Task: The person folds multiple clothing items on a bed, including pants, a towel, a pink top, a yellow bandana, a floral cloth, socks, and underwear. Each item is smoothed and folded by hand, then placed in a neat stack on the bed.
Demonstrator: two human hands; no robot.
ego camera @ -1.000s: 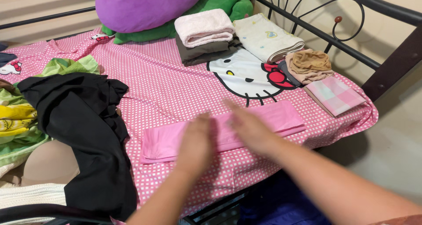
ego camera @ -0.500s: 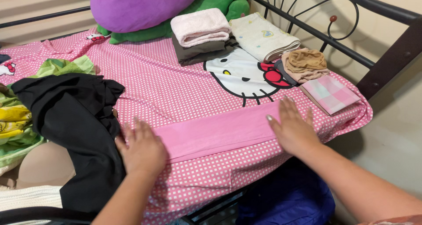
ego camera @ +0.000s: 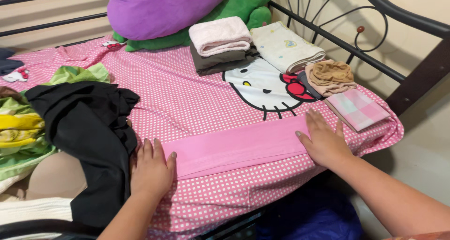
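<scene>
Head view shows your two hands pressed flat, fingers spread, on the two ends of a pink cloth (ego camera: 236,146) that lies as a long narrow band across the near edge of the bed (ego camera: 187,94). Your left hand (ego camera: 151,168) covers its left end, just beside a heap of black fabric (ego camera: 89,137); your right hand (ego camera: 323,139) covers its right end, near a folded pink checked cloth (ego camera: 358,108). Neither hand grips anything; both palms rest open on the cloth.

By the look of it, the lengthwise folds are done: the band is even, its edges straight, its surface smooth. The crosswise folds that would make it a compact bundle appear not yet made. At the far end of the bed several pieces already sit folded: a pale pink towel (ego camera: 219,35) on a dark grey one, a cream cloth (ego camera: 286,45), and a tan bundle (ego camera: 330,75). On your left a loose heap remains, with green and yellow garments (ego camera: 21,127) and a beige piece under the black fabric.

The pink cloth looks thin and slightly glossy. The sheet under it is cotton-like, pink with small white dots and a cartoon cat face. The towels look thick and nubby.
</scene>
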